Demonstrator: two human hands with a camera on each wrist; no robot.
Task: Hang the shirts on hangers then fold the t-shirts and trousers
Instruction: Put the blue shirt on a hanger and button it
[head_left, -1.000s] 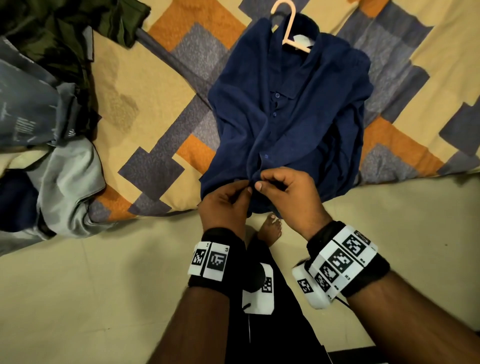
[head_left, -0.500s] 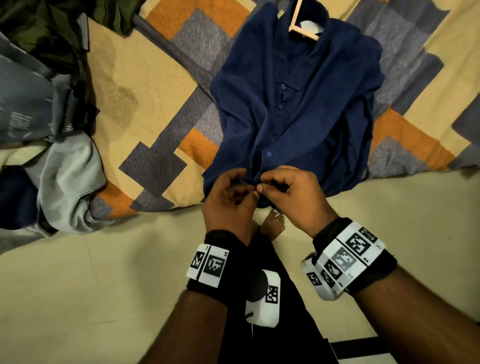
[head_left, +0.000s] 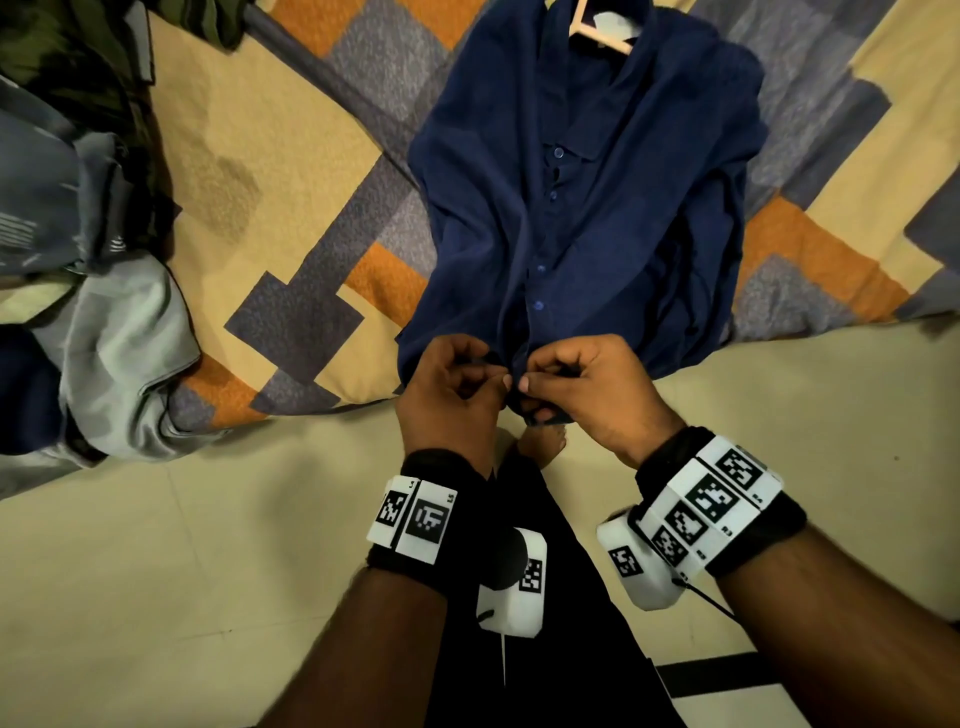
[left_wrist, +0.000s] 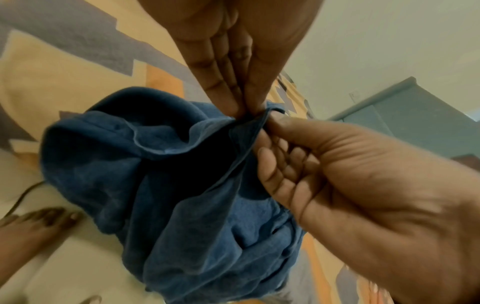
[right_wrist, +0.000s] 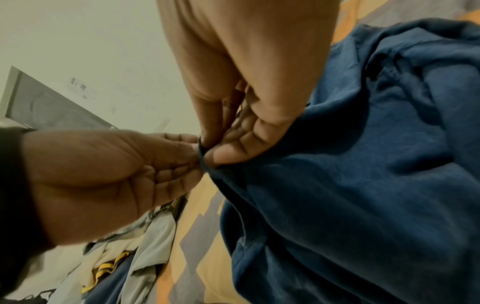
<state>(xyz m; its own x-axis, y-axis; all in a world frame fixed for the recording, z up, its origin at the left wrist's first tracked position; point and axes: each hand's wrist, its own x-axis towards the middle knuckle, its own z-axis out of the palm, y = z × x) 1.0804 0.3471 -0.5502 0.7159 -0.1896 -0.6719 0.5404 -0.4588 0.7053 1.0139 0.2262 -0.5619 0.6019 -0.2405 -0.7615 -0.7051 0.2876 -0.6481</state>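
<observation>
A navy blue button shirt (head_left: 597, 208) lies front-up on the bed, on a pale hanger (head_left: 602, 31) that shows at its collar. Its lower hem hangs over the bed's edge. My left hand (head_left: 496, 376) and right hand (head_left: 532, 384) meet at the bottom of the button strip, each pinching the cloth between thumb and fingers. In the left wrist view my left fingertips (left_wrist: 241, 105) nip the folded edge of the shirt (left_wrist: 155, 185) against the right hand (left_wrist: 337, 174). The right wrist view shows the right hand (right_wrist: 221, 148) and left hand (right_wrist: 116, 174) on the same shirt (right_wrist: 363, 185) edge.
The bed carries a patterned yellow, orange and grey blanket (head_left: 260, 182). A heap of clothes lies at the left: a light grey garment (head_left: 119, 364), a blue-grey one (head_left: 36, 208) and an olive one (head_left: 78, 52). Cream floor tiles (head_left: 156, 571) and my bare foot (head_left: 540, 441) are below.
Both hands stay at the shirt's lowest button area, working the cloth with small finger shifts. The view has tipped down, so the hanger's hook has left the frame.
</observation>
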